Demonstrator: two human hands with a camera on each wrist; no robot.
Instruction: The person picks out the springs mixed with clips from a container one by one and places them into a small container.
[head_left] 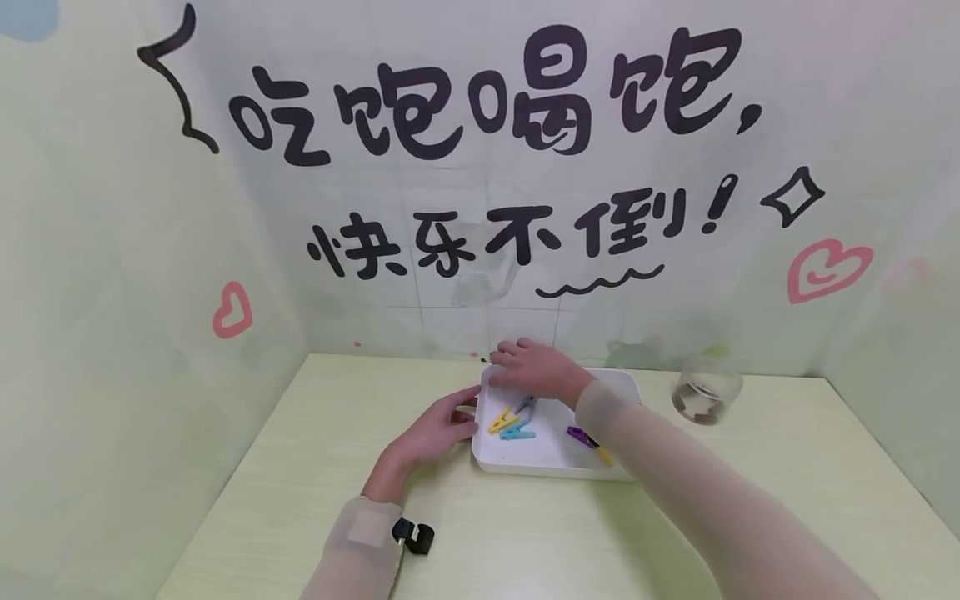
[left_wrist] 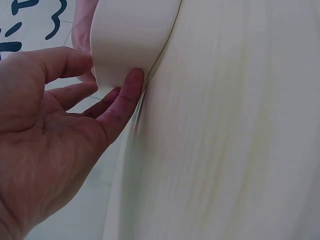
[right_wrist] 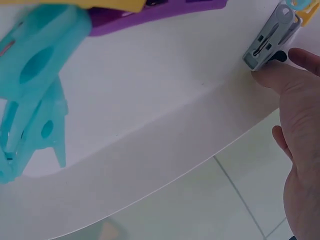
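Note:
A white tray holds several clothespins. In its left part lie a yellow clothespin, a teal one and a grey one; a purple one is on the right. My left hand touches the tray's left outer wall with extended fingertips. My right hand reaches over the tray's far left corner. Its thumb is inside, right at the end of the grey clothespin, beside a small black spot. The other fingers are loosely bent and partly hidden.
A clear glass jar stands right of the tray near the back wall. Behind the table hangs a pale sheet with large dark lettering. Another teal clothespin shows close up in the right wrist view, under my right forearm.

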